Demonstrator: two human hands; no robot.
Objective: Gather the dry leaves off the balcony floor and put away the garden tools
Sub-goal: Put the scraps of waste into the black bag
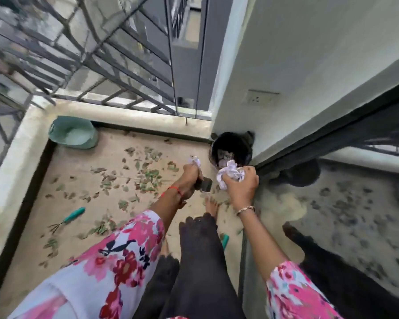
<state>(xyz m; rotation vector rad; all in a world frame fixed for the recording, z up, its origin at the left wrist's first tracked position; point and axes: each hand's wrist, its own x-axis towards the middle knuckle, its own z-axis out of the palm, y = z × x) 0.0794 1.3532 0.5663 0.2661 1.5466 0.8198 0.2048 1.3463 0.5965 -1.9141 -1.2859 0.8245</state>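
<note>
- Two hands held out in front, both from pink floral sleeves, near the corner bin.
- Left hand [190, 178]: fingers curled round a small paper wad [194, 161], white and crumpled. A dark blocky object [205, 185] sticks out below the fist; I cannot tell what it is.
- Right hand [241, 185]: gripping a large paper wad [230, 172], also white and crumpled, just in front of the bin's mouth.
- Black bin [230, 146]: in the corner where the parapet meets the wall, with pale rubbish inside.
- Dry leaves [145, 176]: scattered over the balcony floor [78, 171], thickest in the middle.
- Hand rake [67, 218]: teal handle, lying flat at the left near the parapet, well apart from both hands.
- Second teal handle [225, 240]: on the floor, showing from behind a dark trouser leg; the rest is hidden.
- Green tub [73, 132]: far left corner, against the parapet.
</note>
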